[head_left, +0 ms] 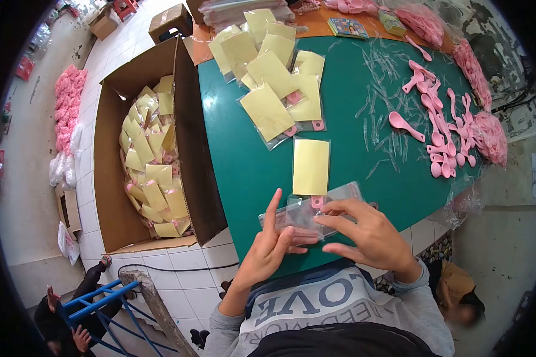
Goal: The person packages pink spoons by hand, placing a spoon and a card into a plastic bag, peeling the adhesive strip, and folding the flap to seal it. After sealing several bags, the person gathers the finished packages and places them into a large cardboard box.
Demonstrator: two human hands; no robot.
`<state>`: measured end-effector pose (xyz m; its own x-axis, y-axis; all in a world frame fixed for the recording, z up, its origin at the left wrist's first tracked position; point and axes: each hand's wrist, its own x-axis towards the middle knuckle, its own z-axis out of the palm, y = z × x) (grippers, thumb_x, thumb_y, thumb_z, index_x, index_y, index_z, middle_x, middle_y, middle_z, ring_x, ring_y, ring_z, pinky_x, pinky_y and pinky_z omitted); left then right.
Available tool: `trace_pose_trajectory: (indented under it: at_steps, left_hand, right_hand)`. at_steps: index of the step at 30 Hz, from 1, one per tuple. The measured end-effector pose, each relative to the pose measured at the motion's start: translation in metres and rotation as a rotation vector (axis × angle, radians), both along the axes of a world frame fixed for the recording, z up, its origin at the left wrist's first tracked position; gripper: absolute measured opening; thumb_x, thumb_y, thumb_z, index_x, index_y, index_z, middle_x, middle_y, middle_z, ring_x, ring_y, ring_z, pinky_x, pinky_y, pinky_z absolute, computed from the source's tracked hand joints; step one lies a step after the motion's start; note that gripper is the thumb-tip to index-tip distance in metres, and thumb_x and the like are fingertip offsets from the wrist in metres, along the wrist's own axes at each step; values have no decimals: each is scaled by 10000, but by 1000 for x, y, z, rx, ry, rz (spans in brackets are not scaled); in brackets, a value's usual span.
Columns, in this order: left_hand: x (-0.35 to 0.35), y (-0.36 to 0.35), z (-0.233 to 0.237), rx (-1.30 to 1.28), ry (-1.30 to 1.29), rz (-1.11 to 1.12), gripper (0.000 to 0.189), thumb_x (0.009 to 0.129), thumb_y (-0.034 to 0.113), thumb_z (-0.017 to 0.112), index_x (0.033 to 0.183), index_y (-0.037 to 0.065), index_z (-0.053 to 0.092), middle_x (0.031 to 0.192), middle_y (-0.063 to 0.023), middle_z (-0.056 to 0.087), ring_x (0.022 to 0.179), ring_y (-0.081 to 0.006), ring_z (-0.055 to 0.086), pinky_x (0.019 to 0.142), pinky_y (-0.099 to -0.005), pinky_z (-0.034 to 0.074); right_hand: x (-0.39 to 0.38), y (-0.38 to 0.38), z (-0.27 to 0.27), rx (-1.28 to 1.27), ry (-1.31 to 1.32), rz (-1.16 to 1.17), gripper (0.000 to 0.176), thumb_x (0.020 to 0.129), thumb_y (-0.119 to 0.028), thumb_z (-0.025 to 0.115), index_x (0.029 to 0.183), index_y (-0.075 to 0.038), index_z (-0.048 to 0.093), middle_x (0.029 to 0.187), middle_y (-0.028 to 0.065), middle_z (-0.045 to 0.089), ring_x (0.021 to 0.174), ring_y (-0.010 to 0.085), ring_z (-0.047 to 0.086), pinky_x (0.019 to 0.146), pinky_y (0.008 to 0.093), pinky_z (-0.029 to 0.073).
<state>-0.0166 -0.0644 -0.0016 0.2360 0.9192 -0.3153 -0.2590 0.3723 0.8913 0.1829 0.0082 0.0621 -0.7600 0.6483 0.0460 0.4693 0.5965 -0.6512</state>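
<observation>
A clear bag with a yellow card point(311, 167) and a pink handle end point(318, 202) lies upright before me on the green table. Under its lower end is a stack of clear bags point(345, 193). My left hand point(267, 247) is at the stack's left edge, index finger stretched out and the other fingers apart. Over the stack's right part is my right hand point(366, 231), its fingers spread and curved close to the pink handle end; nothing shows held in it. Farther back, bagged yellow cards point(268, 113) lie in a loose pile.
Left of the table point(232, 160) stands a cardboard box point(116, 107) full of bagged cards. Pink spoons point(438, 119) and clear plastic strips point(387, 95) lie on the right side. Another person point(80, 338) is at lower left by a blue metal frame point(101, 297); one more point(458, 297) is at lower right.
</observation>
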Motion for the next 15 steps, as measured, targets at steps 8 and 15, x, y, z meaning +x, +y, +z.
trace_pose_trajectory:
  at_steps: [8,15]
  left_hand:
    - [0,-2,2,79,212,-22,569,969,21,315,1458,77,30,1086,-183,604,993,-228,610,854,-342,518]
    - [1,-5,8,46,18,94,586,982,141,331,1467,53,14,947,-170,604,863,-185,588,847,-324,462]
  right_hand:
    - [-30,-13,-38,-82,93,-95,264,708,-113,725,920,-27,592,922,122,513,932,291,511,796,385,432]
    - [-34,-14,-28,32,73,-18,215,704,-105,703,854,-47,560,865,91,488,896,263,507,765,387,393]
